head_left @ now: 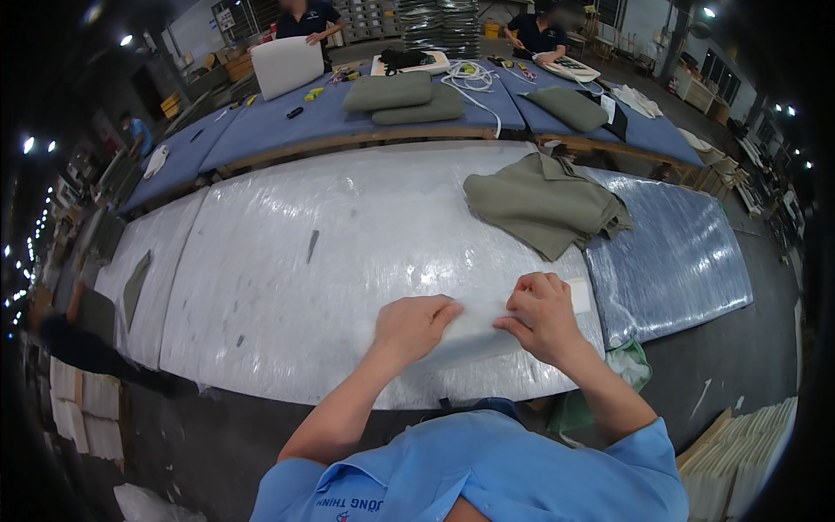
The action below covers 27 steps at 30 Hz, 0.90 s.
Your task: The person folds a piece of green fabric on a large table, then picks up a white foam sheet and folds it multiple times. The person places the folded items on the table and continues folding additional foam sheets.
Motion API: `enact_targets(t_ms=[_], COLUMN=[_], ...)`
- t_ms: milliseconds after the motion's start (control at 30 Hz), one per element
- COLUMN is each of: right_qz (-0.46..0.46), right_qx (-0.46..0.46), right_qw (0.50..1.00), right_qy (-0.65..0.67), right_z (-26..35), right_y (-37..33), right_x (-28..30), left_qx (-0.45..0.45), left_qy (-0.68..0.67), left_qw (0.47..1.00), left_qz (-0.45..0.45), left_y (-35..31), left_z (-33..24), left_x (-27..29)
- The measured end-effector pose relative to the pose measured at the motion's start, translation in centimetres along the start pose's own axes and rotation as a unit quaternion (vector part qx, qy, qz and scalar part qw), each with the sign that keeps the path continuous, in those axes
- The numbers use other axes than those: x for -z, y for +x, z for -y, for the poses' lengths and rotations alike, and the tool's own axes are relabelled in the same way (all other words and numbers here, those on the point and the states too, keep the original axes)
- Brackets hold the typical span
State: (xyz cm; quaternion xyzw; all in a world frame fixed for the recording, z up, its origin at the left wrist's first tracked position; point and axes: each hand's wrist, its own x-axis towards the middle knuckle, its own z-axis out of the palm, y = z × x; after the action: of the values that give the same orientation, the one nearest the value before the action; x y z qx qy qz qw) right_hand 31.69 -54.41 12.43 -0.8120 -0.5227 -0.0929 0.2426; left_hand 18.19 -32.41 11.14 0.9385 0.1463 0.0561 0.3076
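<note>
At the near edge of the plastic-wrapped table (261, 261), a soft white sheet (480, 329), thin and hazy, lies between my hands. My left hand (410, 331) pinches the sheet's left part, thumb against curled fingers. My right hand (544, 320) is bent over its right part, thumb and fingers drawn together on it. A cream, flat-edged piece (579, 296) shows just beyond my right hand; how far it runs under the sheet is hidden. Farther off lies a crumpled olive-green fabric cover (548, 202).
Blue-topped tables (287, 130) stand across from me with olive cushions (404, 96), white cord (470, 78) and small tools. Two people work behind them. A blue wrapped surface (670, 252) adjoins on the right. Stacked pale panels (739, 461) stand at lower right.
</note>
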Motion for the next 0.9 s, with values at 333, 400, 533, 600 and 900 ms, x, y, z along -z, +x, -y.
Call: enact_targets(t_ms=[333,400,533,600,900], right_qz=[0.077,0.126,0.163,0.174,0.095], right_qx=[-0.046,-0.076,-0.122,-0.143,-0.162], right_qw=[0.993,0.98,0.971,0.967,0.954], right_qy=[0.076,0.132,0.128,0.122,0.235], right_z=[-3.2,-3.3,-3.4,-3.0,-6.8], right_y=[3.5,4.3,4.2,4.4,3.5], right_x=[-0.1,-0.2,-0.5,-0.5,4.2], left_qx=[-0.005,0.002,0.008,-0.032,0.004], left_qy=[0.008,0.01,0.013,0.087,0.069], left_qw=[1.0,1.0,0.998,0.993,0.986], left_qz=[-0.007,0.006,0.055,0.071,0.153], left_y=[-0.3,-0.4,-0.1,0.8,4.0], left_z=[-0.3,0.0,-0.9,-2.2,-4.9], left_x=[0.1,0.3,0.8,0.7,-1.0])
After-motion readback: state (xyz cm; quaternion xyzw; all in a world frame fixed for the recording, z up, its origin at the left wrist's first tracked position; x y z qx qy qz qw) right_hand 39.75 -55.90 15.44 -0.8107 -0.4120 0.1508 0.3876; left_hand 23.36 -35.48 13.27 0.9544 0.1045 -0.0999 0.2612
